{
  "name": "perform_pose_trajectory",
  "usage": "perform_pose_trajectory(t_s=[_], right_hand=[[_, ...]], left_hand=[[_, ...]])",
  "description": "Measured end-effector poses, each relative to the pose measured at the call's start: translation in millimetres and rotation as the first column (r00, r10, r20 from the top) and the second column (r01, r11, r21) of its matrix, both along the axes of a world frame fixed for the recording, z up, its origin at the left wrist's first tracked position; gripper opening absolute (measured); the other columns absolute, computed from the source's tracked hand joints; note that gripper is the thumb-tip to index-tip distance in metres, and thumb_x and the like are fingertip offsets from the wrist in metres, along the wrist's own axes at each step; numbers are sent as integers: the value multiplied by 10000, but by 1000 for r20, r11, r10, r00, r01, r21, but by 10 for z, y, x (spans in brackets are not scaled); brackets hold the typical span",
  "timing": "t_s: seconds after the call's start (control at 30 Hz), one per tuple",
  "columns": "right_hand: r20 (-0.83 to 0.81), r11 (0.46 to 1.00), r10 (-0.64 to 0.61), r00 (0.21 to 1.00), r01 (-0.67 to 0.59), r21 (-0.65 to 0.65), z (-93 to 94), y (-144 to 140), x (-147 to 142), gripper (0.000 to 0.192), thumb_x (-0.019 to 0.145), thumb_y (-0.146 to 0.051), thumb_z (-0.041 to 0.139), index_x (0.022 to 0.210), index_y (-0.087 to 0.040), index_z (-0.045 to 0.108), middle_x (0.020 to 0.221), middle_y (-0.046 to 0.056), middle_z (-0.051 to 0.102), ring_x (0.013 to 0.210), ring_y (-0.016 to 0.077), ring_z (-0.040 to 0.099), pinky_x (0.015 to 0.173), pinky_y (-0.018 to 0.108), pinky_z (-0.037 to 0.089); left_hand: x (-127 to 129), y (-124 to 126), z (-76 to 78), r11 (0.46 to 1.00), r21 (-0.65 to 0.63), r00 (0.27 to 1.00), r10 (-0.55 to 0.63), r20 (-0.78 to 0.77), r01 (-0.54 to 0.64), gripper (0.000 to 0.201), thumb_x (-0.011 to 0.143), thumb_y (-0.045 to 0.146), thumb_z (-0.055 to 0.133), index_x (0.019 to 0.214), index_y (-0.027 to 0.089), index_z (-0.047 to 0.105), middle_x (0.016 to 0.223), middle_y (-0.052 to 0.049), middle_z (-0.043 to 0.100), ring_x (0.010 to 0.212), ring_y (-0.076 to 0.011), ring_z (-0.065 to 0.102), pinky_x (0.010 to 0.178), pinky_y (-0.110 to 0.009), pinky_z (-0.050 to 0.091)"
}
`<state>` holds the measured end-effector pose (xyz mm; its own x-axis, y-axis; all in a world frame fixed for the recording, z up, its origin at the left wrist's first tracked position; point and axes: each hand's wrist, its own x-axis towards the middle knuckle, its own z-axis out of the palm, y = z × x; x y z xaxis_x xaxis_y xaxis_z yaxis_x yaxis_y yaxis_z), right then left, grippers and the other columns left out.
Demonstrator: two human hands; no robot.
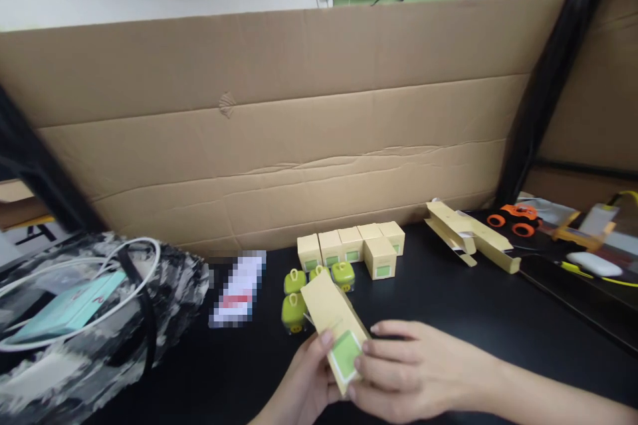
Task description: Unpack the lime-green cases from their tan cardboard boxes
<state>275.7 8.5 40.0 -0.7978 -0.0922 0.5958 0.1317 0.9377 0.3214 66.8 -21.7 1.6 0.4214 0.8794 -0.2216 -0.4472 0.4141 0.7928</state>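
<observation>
Pale yellow flat carton with green label (pixel 335 329): thin paperboard, matt, smooth; label patch slightly sheened. Held between bare left hand (pixel 304 388) and right hand (pixel 416 372).

Row of small pale yellow cube boxes (pixel 351 246): same matt card.

Small lime-green toy cars (pixel 295 309): plastic, glossy, catching highlights.

Unfolded pale yellow carton blanks (pixel 471 236): matt paperboard, creased.

Black tabletop (pixel 448 299): smooth, semi-gloss, faint reflections.

Brown corrugated cardboard wall (pixel 279 133): matt, rough, wrinkled and dented.

Clear plastic bag (pixel 164 285) at left: crinkled, shiny film. White cable (pixel 132 255) on it: smooth plastic sheath.

Orange toy truck with black tyres (pixel 516 218): glossy plastic body, tyres matt.
</observation>
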Motion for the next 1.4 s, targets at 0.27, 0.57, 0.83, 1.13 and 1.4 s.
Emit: perform_pose_trajectory(t_s=[0.27,0.57,0.83,1.13,1.4], right_hand=[[-65,996,-93,994,92,-12,-11,-17,-59,343,973,-137,331,1151,-68,616,975,108,729,994,194,624,843,279,520],[-24,978,6,1000,-1,207,68,17,32,353,983,-93,328,1091,-93,664,938,23,765,945,155,670,923,235,486],[-126,994,-13,992,27,107,67,-36,-34,426,999,-93,265,997,-92,691,794,45,756,860,156,678,906,225,489],[-116,938,85,990,-40,344,-72,67,-21,277,901,-90,463,908,-149,733,772,29,695,788,133,619,799,219,512],[-128,933,147,981,-95,348,-242,24,-46,329,730,-106,532,431,-236,577,546,-25,456,523,111,416,391,215,350]], left_hand=[[-41,23,104,998,-34,998,-48,-46,47,475,707,524,739,1010,161,695,825,-43,729,740,-157,683,717,-278,530],[-46,12,86,998,-38,998,-59,-37,57,495,710,512,743,1039,148,679,878,-75,719,782,-172,680,714,-277,527],[-25,-27,187,999,-46,997,-24,-76,21,475,727,485,740,1032,126,684,878,-72,732,765,-164,679,734,-299,547],[23,-72,190,997,4,992,74,-102,-74,517,653,510,787,981,139,637,834,-72,752,702,-180,700,685,-307,558],[31,-48,96,997,22,986,80,-148,-77,615,653,605,735,1015,134,575,811,-94,760,670,-217,721,576,-279,543]])
